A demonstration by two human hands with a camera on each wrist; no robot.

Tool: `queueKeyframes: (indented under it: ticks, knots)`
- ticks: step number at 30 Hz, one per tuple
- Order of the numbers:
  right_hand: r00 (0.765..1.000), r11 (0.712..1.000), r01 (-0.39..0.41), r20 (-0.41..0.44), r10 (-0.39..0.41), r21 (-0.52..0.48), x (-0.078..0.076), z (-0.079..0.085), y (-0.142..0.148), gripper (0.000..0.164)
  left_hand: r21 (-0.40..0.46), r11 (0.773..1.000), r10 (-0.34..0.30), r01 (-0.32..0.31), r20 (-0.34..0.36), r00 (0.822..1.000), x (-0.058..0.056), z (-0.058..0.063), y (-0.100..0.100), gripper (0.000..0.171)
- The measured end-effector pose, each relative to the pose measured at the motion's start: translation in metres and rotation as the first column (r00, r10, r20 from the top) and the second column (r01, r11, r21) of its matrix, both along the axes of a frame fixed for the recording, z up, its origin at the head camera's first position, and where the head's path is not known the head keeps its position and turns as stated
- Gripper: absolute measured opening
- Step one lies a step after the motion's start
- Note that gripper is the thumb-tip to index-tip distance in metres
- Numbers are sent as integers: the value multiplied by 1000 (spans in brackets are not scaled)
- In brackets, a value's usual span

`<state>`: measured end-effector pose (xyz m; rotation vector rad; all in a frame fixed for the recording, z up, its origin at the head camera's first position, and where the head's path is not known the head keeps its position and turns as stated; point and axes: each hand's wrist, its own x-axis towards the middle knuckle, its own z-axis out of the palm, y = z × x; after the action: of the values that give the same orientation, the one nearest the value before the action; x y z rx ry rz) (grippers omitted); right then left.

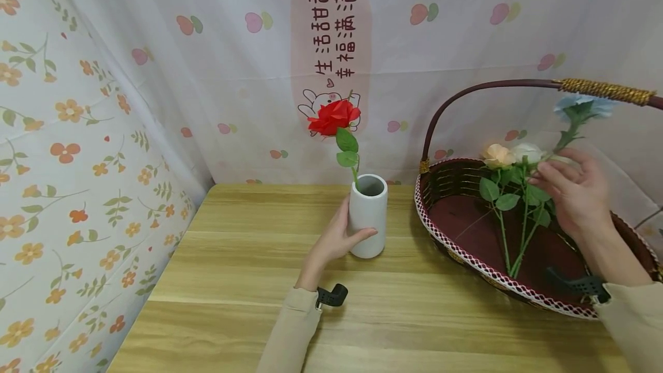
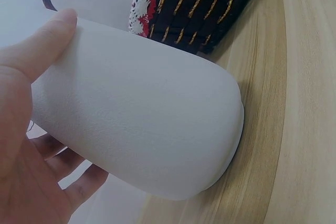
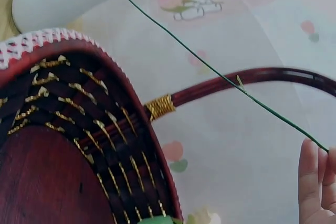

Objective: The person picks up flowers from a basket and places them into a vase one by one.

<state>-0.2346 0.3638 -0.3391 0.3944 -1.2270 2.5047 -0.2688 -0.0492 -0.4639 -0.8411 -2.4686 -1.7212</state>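
My left hand [image 1: 334, 238] grips a white cylindrical vase [image 1: 369, 214] on the table, thumb across its front and fingers behind. In the left wrist view the vase [image 2: 142, 108] fills the middle, its base near the wood. A red rose [image 1: 334, 118] with green leaves leans out of the vase mouth. Over the basket, my right hand [image 1: 580, 191] pinches the stem of a light blue flower [image 1: 585, 109]. The right wrist view shows its thin green stem [image 3: 199, 59] running from the fingertips [image 3: 310, 153] toward the vase; the bloom is outside that view.
A dark red woven basket [image 1: 466, 261] with lace trim and an arched handle [image 1: 466, 94] stands at the right. Inside lie a peach rose [image 1: 499, 156], a white flower [image 1: 527, 153] and their leafy stems. A printed curtain [image 1: 238, 102] hangs behind the wooden table [image 1: 248, 281].
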Motion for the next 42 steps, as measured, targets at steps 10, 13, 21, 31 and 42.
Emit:
queueKeyframes:
  ticks: [10,13,21,31,42]
  knots:
    - [999,999,-41,-32,41,1,7,4,-21,34,0,1000,-4,4,-2,1000,0,2,-1,95]
    - [998,999,-41,-43,43,32,9,3,-27,35,-2,1000,-5,5,1,1000,0,2,0,94]
    - [998,991,-36,-42,42,127,18,1,-45,37,-6,1000,-3,3,-1,1000,-1,1,1,95]
    - [998,956,-5,-51,21,292,24,1,-70,35,-10,1000,2,-2,-3,1000,0,-1,0,96]
    - [996,946,-13,-80,41,323,28,2,-86,32,-7,1000,0,0,-1,1000,0,1,0,97]
